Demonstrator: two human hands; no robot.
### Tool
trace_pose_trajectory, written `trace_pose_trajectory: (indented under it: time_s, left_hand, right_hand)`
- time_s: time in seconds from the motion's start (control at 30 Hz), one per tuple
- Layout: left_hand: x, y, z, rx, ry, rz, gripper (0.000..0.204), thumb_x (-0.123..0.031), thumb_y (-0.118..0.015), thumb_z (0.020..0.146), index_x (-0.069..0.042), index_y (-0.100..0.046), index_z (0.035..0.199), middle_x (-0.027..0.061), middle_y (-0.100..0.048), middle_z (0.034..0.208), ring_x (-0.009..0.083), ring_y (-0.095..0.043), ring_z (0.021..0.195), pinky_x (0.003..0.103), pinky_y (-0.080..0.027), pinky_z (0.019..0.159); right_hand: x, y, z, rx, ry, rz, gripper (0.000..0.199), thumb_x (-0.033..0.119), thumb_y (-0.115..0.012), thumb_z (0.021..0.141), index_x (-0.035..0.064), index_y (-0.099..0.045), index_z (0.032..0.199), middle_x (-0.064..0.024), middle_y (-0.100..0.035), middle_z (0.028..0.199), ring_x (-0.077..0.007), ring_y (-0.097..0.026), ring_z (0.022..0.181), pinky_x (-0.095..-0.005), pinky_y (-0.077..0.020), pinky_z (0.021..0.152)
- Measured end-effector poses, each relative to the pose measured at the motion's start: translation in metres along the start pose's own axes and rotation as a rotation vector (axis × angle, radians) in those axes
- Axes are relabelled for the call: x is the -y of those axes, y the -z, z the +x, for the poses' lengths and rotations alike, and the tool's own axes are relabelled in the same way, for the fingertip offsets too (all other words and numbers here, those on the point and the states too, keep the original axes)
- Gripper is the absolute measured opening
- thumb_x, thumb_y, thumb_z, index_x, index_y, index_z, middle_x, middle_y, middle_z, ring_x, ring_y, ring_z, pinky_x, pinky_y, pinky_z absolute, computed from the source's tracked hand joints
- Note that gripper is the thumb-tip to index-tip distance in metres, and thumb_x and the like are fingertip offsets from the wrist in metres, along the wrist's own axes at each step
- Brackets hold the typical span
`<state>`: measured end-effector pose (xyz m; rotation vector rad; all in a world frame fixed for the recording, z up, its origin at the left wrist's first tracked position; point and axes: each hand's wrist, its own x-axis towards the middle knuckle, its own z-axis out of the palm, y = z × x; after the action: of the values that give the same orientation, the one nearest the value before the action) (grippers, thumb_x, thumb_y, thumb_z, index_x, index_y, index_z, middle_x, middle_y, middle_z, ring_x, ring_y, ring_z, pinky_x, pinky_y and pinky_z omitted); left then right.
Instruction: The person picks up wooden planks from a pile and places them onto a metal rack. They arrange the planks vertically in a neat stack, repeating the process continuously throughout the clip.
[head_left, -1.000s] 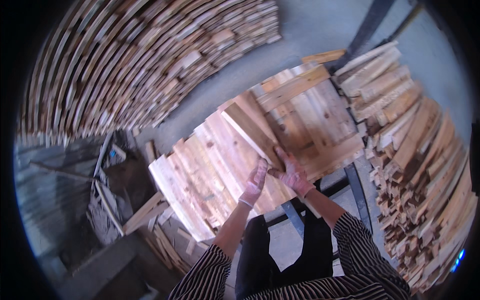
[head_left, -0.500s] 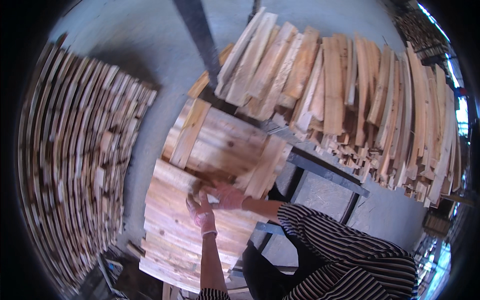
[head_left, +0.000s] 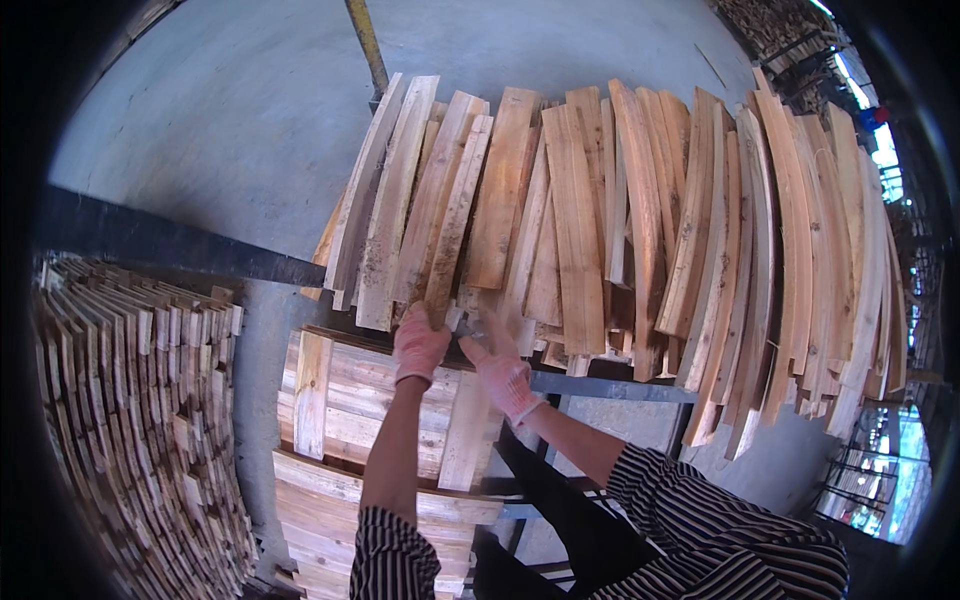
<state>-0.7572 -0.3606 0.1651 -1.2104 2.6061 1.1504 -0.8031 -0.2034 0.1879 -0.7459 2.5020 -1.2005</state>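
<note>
Here we reach both arms up and forward, sleeves striped, hands in pale gloves. Our left hand is closed around the near end of a narrow plank at the left part of the big plank pile. Our right hand is just beside it; we cannot tell its grip. Below lies a lower stack on a dark metal frame.
</note>
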Motion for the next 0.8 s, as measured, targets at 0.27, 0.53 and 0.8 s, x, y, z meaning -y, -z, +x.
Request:
trace_pose_trajectory:
  time_s: [0.27,0.53,0.8]
  left_hand:
    - [-0.107,0.116,-0.148,0.278,0.230,0.092,0.066,-0.049,-0.081,0.077,-0.006,-0.060,0.123,0.0206,-0.071,0.104,0.0387,-0.070,0.096,0.044,-0.056,0.086]
    - [-0.007,0.049,0.001,-0.187,0.031,-0.066,0.076,-0.051,-0.071,0.088,0.000,-0.050,0.139,0.0263,-0.063,0.125,0.0405,-0.063,0.113,0.044,-0.051,0.098]
    - [-0.034,0.018,0.072,-0.069,0.182,0.358,0.099,-0.044,-0.079,0.078,-0.004,-0.029,0.154,0.0262,-0.054,0.138,0.0414,-0.059,0.120,0.047,-0.049,0.100]
  right_hand:
    - [0.062,0.024,0.063,0.443,-0.878,1.078,0.071,0.041,-0.079,0.086,-0.0018,-0.053,0.136,-0.0124,-0.066,0.122,-0.0217,-0.066,0.102,-0.0365,-0.0566,0.084]
    - [0.032,0.100,-0.043,0.454,-0.840,1.240,0.075,0.022,-0.082,0.083,0.0055,-0.045,0.146,-0.0082,-0.066,0.122,-0.0197,-0.065,0.111,-0.0316,-0.0539,0.093]
    - [-0.009,0.133,-0.057,0.487,-0.729,0.912,0.104,0.020,-0.082,0.084,0.0078,-0.015,0.163,-0.0078,-0.058,0.134,-0.0158,-0.061,0.111,-0.0301,-0.0521,0.093]
